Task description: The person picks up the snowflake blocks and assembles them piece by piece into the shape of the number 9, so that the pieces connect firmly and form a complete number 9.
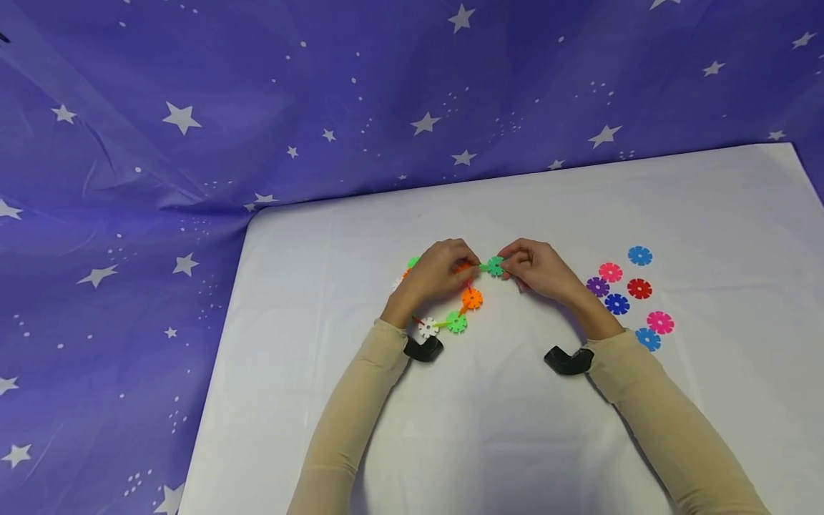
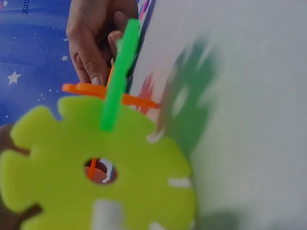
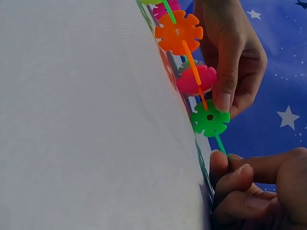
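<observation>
My left hand [image 1: 440, 270] pinches a bright green notched disc [image 3: 211, 118], its thumb on the disc's edge in the right wrist view. This disc belongs to a chain of interlocking plastic discs, among them an orange disc [image 1: 472, 298], a light green disc [image 1: 456, 322] and a white disc [image 1: 428, 327]. Part of the chain is hidden beneath the left hand. Facing it, my right hand [image 1: 537, 268] pinches a second green disc [image 1: 495, 266] by its edge; the two green discs meet edge to edge. A yellow-green disc [image 2: 144, 139] fills the left wrist view's foreground.
Several loose discs lie right of the right forearm, including a red disc [image 1: 639, 289], a purple disc [image 1: 597, 287] and a pink disc [image 1: 660, 322]. Black wrist devices [image 1: 569, 361] sit at both cuffs. A starry blue cloth [image 1: 360, 86] hangs behind the white table [image 1: 489, 429].
</observation>
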Demonstrator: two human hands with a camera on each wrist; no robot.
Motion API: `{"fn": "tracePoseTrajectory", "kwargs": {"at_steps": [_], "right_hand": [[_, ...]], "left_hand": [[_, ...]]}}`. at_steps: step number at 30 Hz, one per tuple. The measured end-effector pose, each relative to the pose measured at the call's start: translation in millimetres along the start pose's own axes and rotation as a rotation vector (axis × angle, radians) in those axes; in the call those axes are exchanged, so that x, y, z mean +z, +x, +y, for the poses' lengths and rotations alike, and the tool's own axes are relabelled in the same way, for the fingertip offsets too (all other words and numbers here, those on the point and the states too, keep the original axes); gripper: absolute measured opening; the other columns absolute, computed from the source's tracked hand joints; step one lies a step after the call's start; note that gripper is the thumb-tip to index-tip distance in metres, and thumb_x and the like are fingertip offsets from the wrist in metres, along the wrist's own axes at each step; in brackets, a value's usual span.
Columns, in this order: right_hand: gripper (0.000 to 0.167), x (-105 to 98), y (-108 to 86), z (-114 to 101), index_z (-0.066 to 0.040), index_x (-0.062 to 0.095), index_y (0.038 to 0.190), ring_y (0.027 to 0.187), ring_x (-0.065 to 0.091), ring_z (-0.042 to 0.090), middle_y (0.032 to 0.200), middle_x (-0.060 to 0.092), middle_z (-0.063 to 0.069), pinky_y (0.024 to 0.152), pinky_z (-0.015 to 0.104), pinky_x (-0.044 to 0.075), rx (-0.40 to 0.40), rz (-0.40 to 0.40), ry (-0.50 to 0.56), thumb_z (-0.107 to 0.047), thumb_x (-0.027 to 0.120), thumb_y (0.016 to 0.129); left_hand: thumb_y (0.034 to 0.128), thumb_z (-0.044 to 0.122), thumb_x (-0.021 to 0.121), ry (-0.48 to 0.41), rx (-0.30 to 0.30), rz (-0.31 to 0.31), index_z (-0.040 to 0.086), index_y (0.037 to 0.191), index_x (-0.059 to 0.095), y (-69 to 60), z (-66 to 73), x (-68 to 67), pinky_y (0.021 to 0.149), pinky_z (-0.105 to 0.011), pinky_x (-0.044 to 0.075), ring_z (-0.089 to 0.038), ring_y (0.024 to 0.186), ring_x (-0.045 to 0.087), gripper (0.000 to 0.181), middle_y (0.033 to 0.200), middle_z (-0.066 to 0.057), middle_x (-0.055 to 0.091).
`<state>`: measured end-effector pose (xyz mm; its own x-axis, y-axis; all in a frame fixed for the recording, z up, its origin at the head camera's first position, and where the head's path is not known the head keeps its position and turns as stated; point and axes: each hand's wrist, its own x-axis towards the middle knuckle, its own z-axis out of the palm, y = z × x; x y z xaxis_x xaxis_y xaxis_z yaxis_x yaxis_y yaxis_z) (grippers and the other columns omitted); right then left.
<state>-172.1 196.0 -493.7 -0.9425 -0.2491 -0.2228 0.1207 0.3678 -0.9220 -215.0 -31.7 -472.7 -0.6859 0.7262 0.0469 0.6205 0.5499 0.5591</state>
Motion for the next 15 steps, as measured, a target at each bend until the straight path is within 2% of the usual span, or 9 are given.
{"fn": "tracePoseTrajectory", "kwargs": {"at_steps": [7,12,15], "right_hand": [[0.028,-1.2,0.0,1.5,0.003,0.058,0.12,0.051,0.05,0.01,0.085,0.07,0.011,0.048,0.024,0.045,-0.006,-0.01,0.01,-0.016,0.057,0.099],[0.028,-2.3,-0.6,2.5,0.002,0.059,0.121,0.05,0.051,0.011,0.085,0.07,0.012,0.046,0.024,0.043,0.003,-0.017,0.016,-0.017,0.058,0.099],[0.027,-3.0,-1.9,1.9,0.001,0.06,0.121,0.05,0.051,0.012,0.085,0.07,0.013,0.044,0.024,0.042,0.009,-0.027,0.012,-0.017,0.057,0.099]], "left_hand": [[0.0939,0.021,0.067,0.004,0.01,0.001,0.011,0.1,0.075,-0.4,-0.1,-1.1,0.094,-0.03,0.045,-0.014,0.095,0.06,0.014,0.099,0.0,0.07],[0.0958,0.028,0.062,0.003,0.016,-0.078,0.014,0.114,0.071,-7.0,-2.3,-8.9,0.105,-0.035,0.034,-0.017,0.108,0.054,0.025,0.11,0.002,0.068],[0.0909,0.028,0.066,-0.018,0.013,-0.133,0.015,0.121,0.069,-12.2,-3.0,-17.2,0.108,-0.038,0.029,-0.018,0.113,0.051,0.032,0.115,0.002,0.065]]}}
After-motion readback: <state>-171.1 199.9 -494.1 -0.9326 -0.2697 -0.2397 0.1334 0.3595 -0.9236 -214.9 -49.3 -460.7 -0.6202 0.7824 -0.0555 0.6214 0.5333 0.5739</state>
